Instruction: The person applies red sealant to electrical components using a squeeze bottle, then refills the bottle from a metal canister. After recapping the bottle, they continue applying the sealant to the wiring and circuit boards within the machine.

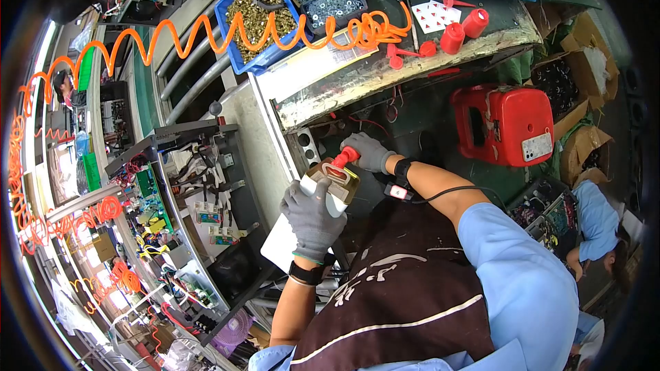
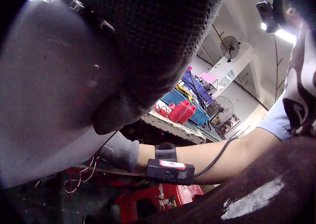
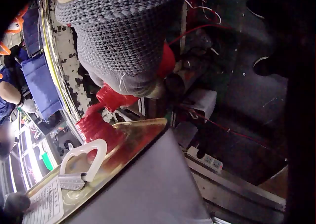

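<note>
1. A gray knit-gloved left hand [image 1: 313, 221] grips a tilted metal can [image 1: 278, 243], box-shaped, with smooth pale sides and a shiny gold-coloured top, held in front of the person's dark apron.
2. The right hand [image 1: 369, 152], in a matching coarse-knit glove, grasps a glossy red bottle [image 3: 118, 99] at the can's top, the bottle's threaded mouth close to the can's red-coated neck.
3. Glossy red spreads across the can's gold-coloured top, beside a looped white plastic handle [image 3: 101, 157].
4. Beyond the hands, two red containers [image 1: 452, 39] stand on a green surface [image 1: 344, 81] with a chipped, paint-worn edge; a springy orange coiled hose [image 1: 368, 31] stretches past a blue plastic bin [image 1: 225, 33] of brass-coloured pieces.
5. A rounded red plastic jug [image 1: 505, 124] sits below the surface, near cardboard boxes [image 1: 592, 99].
</note>
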A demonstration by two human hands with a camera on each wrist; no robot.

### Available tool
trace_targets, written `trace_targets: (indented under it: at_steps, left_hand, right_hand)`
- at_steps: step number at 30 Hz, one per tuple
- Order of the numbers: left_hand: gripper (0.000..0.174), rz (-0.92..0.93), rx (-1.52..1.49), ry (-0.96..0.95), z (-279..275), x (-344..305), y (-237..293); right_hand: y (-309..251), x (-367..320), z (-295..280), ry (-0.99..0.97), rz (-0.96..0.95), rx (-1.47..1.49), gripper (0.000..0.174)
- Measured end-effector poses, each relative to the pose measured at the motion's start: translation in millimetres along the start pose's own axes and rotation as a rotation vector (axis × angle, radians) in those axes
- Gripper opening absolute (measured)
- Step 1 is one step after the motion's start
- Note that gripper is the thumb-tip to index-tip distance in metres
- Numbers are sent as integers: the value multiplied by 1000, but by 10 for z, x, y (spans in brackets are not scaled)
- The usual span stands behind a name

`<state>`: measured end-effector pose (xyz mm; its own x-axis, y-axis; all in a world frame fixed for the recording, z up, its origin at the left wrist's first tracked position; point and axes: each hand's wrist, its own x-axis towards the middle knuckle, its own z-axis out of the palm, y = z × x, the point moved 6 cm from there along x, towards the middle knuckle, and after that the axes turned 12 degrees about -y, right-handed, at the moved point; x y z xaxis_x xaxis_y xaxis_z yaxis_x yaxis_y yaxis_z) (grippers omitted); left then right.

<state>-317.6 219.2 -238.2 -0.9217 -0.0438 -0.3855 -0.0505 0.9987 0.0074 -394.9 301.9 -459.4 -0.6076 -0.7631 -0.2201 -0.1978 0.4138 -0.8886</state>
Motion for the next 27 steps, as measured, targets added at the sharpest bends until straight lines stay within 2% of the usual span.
trace_targets:
  at_steps: [27]
  left_hand:
    - [72,15,40,-14,-3,-1,-3]
  right_hand:
    - [60,30,35,24,-24,-36,43]
